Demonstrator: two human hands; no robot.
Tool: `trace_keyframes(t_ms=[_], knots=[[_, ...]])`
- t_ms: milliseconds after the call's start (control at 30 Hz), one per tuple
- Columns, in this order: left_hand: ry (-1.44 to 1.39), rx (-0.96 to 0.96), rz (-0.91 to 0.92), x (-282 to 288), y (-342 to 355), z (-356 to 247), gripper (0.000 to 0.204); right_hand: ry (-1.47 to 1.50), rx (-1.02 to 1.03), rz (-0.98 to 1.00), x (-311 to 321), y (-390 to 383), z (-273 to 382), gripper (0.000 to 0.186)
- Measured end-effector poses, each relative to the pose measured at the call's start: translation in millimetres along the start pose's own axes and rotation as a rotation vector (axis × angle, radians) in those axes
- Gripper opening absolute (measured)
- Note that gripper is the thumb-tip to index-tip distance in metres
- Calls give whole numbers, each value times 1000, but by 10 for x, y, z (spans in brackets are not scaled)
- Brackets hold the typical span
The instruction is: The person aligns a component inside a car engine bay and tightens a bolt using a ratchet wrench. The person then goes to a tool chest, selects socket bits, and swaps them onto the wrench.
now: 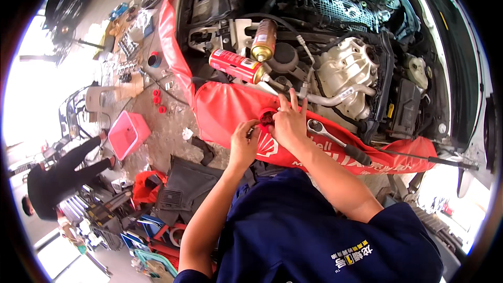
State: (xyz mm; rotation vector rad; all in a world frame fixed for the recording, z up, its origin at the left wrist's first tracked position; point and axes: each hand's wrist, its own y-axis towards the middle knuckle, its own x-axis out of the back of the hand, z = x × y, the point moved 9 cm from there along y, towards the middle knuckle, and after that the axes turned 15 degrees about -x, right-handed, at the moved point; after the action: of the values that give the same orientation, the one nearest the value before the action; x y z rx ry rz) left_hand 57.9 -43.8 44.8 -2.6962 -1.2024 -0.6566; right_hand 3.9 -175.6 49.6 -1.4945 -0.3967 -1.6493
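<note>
Both hands meet over the red fender cover (222, 106) at the car's edge. Between them is a small red cap (267, 117), its open side facing up, with dark contents too small to name. My right hand (289, 124) grips the cap's right side, with some fingers stretched past it. At the cap's left rim, my left hand (244, 140) is closed in a pinch; what it holds is hidden. A ratchet wrench (338, 142) lies on the cover right of my right hand. A red spray can (237, 66) and a brown spray can (264, 40) lie beyond my hands.
The engine bay fills the far side, with a pale metal housing (346, 71) and a metal pipe (335, 98). A pink basket (128, 135) stands on the floor to the left, near a person in dark clothes (60, 181). Loose parts and tools litter the floor.
</note>
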Motion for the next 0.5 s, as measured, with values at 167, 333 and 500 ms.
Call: trace_keyframes(t_ms=[167,333,500], knots=[[-25,10,-79,-91,-51,93,18,-74,-22,24,-108,11,97,15],[-96,-20,-127,-75,-55,99,17,-165,-39,51,-199,44,102,18],[47,-137,-91,-96,-39,111,17,-222,-11,25,-229,52,67,24]])
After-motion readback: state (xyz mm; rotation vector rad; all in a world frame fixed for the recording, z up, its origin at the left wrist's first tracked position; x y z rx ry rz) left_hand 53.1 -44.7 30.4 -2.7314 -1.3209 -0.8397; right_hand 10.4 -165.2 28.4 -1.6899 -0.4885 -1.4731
